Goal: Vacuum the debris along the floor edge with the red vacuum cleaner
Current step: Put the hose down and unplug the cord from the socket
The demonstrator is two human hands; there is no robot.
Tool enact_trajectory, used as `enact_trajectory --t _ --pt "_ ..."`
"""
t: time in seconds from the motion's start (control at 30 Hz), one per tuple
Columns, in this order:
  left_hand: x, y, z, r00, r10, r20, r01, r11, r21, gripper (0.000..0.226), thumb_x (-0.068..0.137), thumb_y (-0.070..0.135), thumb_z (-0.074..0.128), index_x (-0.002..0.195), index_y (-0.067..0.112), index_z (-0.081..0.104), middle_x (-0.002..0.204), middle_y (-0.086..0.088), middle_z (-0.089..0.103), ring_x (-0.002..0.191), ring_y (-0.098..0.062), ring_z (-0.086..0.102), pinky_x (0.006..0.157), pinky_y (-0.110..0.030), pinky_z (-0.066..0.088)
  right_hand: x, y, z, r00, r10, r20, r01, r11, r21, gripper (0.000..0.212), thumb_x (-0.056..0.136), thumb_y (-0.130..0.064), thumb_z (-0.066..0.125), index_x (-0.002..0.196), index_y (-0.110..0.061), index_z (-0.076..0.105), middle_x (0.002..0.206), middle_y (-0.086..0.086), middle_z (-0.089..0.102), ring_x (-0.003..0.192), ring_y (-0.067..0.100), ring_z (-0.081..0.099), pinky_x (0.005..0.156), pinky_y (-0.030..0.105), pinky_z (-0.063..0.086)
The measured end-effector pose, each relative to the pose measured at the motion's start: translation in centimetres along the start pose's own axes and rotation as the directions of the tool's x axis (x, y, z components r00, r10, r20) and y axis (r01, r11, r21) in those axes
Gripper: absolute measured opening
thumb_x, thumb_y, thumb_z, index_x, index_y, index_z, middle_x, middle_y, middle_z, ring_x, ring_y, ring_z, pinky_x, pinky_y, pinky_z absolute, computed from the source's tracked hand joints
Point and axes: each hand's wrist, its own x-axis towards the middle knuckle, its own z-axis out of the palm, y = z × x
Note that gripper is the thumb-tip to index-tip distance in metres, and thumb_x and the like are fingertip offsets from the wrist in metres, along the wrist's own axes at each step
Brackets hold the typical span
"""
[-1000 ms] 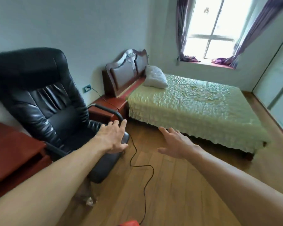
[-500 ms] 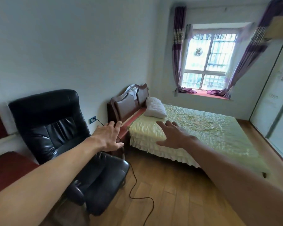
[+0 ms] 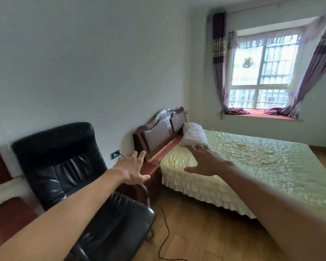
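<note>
Both my arms reach forward into the room. My left hand (image 3: 133,169) hovers with fingers spread and holds nothing, above the arm of the black chair. My right hand (image 3: 201,160) is also spread and holds nothing, in front of the bed's near corner. The red vacuum cleaner is out of view. Its black power cord (image 3: 165,228) runs over the wooden floor (image 3: 205,236) from the bottom edge up behind the chair to the wall socket (image 3: 114,154). No debris can be made out on the floor.
A black leather office chair (image 3: 68,172) stands on the left by the wall. A red-brown nightstand (image 3: 151,173) sits between it and the bed (image 3: 252,166) with its green cover and white pillow (image 3: 193,137). A curtained window (image 3: 262,76) is at the back.
The view has tilted upward, so the red vacuum at the bottom edge has dropped out of sight. Both hands stay spread and empty, now seen higher against the nightstand and bed.
</note>
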Motion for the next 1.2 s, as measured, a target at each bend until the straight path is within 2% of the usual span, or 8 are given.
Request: enact_trajectory --t 0.2,0.47,0.63,0.9,1.2 --pt "10.1 5.8 -1.3 0.994 -0.106 -0.004 0.106 0.991 -0.077 0.098 0.086 0.062 0.060 0.157 0.016 0.011 0.154 -0.013 0.035 0.139 -0.030 0.039 0.111 -0.046 0.039 7.1 11.5 -1.0 0.997 -0.066 0.025 0.067 0.998 -0.012 0.094 0.085 -0.061 0.063 0.156 -0.027 0.012 0.145 0.010 0.040 0.134 0.032 0.038 0.101 0.048 0.043" --pt "18.1 10.9 -2.9 0.986 -0.163 -0.017 0.162 0.986 -0.047 0.098 0.085 0.063 0.060 0.157 0.016 0.012 0.152 -0.012 0.036 0.136 -0.030 0.043 0.107 -0.049 0.042 11.7 21.9 -2.4 0.997 -0.075 -0.021 0.077 0.994 0.080 0.089 0.083 -0.061 0.066 0.152 -0.027 0.021 0.126 0.012 0.051 0.121 0.034 0.046 0.099 0.047 0.043" --pt "21.7 12.9 -4.1 0.987 -0.160 -0.021 0.160 0.987 -0.032 0.098 0.086 0.063 0.059 0.157 0.015 0.011 0.153 -0.013 0.035 0.136 -0.030 0.043 0.107 -0.047 0.043 13.6 26.3 -3.5 0.998 -0.057 -0.008 0.057 0.993 0.107 0.096 0.083 -0.060 0.066 0.156 -0.027 0.015 0.137 0.015 0.045 0.130 0.035 0.041 0.103 0.049 0.041" --pt "28.0 13.3 -4.2 0.983 -0.181 -0.010 0.181 0.983 -0.017 0.097 0.085 0.061 0.061 0.155 0.014 0.015 0.153 -0.016 0.034 0.135 -0.034 0.044 0.106 -0.048 0.043 19.1 30.0 -3.0 0.994 -0.101 -0.051 0.105 0.989 0.104 0.093 0.081 -0.060 0.068 0.153 -0.025 0.020 0.133 0.016 0.048 0.126 0.038 0.046 0.102 0.049 0.042" --pt "40.9 11.5 -1.1 0.984 -0.176 0.012 0.177 0.983 -0.042 0.096 0.085 0.060 0.062 0.156 0.015 0.015 0.151 -0.013 0.036 0.136 -0.032 0.043 0.106 -0.045 0.042 29.0 35.6 0.1 0.995 -0.102 0.004 0.101 0.991 0.087 0.095 0.084 -0.059 0.066 0.157 -0.026 0.015 0.140 0.016 0.044 0.133 0.037 0.041 0.105 0.050 0.040"
